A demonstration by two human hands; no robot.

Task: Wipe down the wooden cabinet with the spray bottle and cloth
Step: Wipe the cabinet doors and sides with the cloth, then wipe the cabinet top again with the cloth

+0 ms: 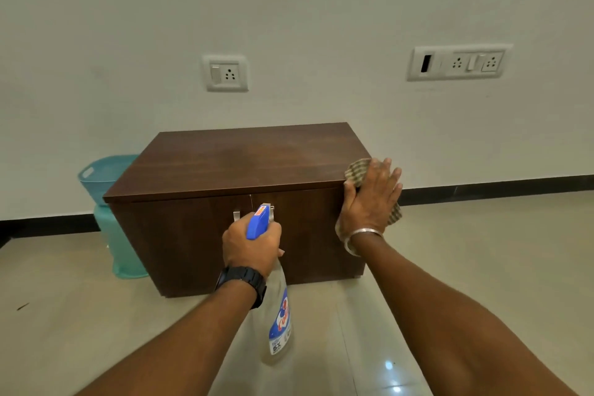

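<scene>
A low dark wooden cabinet [225,164] with two doors stands against the wall. My left hand [250,243] grips the blue trigger head of a clear spray bottle [279,318], held in front of the cabinet doors with the nozzle toward them. My right hand [369,203] lies flat, fingers straight, and presses a checked cloth [358,169] against the cabinet's right side near the top front corner. Most of the cloth is hidden under the hand.
A teal plastic basket [103,174] stands on the floor at the cabinet's left. Two socket plates [225,73] [458,62] sit on the white wall above. Glossy tiled floor [482,251] spreads around the cabinet.
</scene>
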